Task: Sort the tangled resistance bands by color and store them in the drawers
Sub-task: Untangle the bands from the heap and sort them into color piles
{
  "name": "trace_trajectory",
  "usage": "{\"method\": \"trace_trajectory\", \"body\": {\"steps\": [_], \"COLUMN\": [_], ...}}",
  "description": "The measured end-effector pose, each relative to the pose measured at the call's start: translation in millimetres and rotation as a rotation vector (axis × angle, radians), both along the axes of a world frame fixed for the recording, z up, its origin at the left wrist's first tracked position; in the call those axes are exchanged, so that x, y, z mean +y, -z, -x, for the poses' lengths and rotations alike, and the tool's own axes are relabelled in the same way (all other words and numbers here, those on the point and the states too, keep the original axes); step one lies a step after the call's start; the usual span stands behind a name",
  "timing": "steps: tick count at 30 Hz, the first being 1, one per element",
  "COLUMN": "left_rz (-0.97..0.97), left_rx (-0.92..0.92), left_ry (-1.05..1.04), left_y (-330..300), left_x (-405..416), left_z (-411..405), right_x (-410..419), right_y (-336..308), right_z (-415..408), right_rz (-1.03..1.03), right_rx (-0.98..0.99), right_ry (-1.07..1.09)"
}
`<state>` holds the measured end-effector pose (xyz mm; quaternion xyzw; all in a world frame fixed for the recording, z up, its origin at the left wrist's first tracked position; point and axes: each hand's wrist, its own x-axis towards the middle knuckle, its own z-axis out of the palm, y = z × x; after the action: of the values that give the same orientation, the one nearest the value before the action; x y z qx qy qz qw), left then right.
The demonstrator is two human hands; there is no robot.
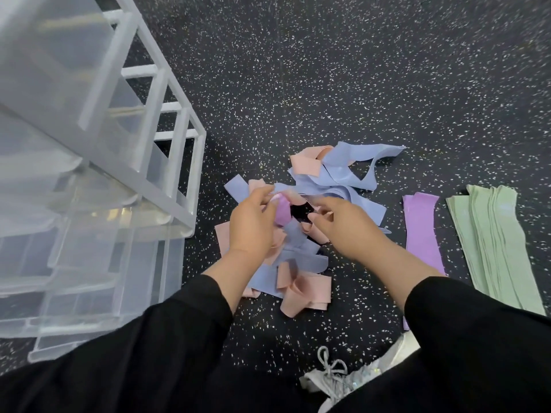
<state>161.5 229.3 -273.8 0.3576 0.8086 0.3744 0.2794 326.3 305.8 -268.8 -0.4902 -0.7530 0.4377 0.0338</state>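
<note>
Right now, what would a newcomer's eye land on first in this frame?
Both hands work at the tangled pile of blue and pink bands mid-floor; the left hand pinches a purple band. To the right lie a flat purple band and a neat green stack; the clear drawer unit stands left.

The drawer unit [89,180] ran off the top and left edges, and its clear fronts were smeared with blur, so whatever lay inside could not be made out. The left hand [253,225] covered part of the purple band [282,212] it pinched; where that band ended in the tangled pile [301,222] was hidden. The right hand [343,228] hid its own fingertips, and what they gripped could not be told. The flat purple strip [422,231] disappeared under the right sleeve [477,338]. The green stack [495,242] was cut by the right edge. The shoe [343,377] showed only in part, behind black clothing.
</note>
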Motion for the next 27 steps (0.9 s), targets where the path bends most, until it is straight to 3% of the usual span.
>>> {"method": "trace_trajectory", "body": {"steps": [5,9,16,22,27], "left_rz": [-0.120,-0.257,-0.303,-0.282,-0.182], "left_rx": [-0.047,-0.112,-0.161,-0.136,0.003], "left_ry": [-0.010,-0.011,0.078,0.055,0.074], "left_y": [-40,-70,-98,-97,-78], "left_x": [-16,-15,-1,9,12], "left_z": [0,-1,-2,-3,2], "right_x": [-11,-18,-17,-15,-9], "right_y": [-12,-26,-43,-48,-47], "right_z": [5,9,10,12,13], "right_rz": [-0.035,-0.068,0.021,-0.040,-0.118], "right_rx": [0.103,0.310,0.527,0.528,0.484], "right_ry": [0.005,0.034,0.135,0.172,0.192]}}
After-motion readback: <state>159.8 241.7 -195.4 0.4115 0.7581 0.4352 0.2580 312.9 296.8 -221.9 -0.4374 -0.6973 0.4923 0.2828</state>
